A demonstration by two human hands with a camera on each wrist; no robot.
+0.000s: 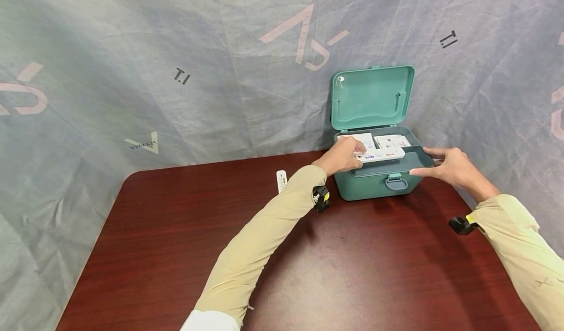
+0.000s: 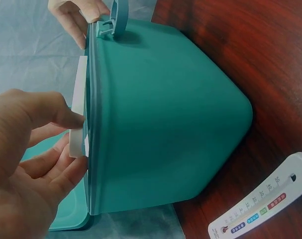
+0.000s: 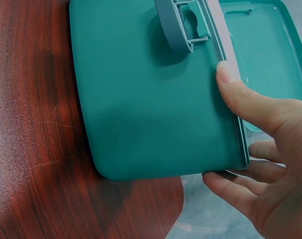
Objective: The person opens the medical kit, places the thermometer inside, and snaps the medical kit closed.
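Note:
A teal plastic storage box stands at the back right of the table, its lid raised. My left hand pinches a slim white carton between thumb and fingers at the box's open top. In the left wrist view, this carton lies along the rim. More white cartons with print sit in the upper tray. My right hand grips the box's front right corner. The right wrist view shows that thumb on the front rim and the fingers around the side.
A white thermometer with coloured labels lies on the dark red wooden table, left of the box. Grey printed cloth hangs behind the table and at its sides. A latch hangs at the box's front.

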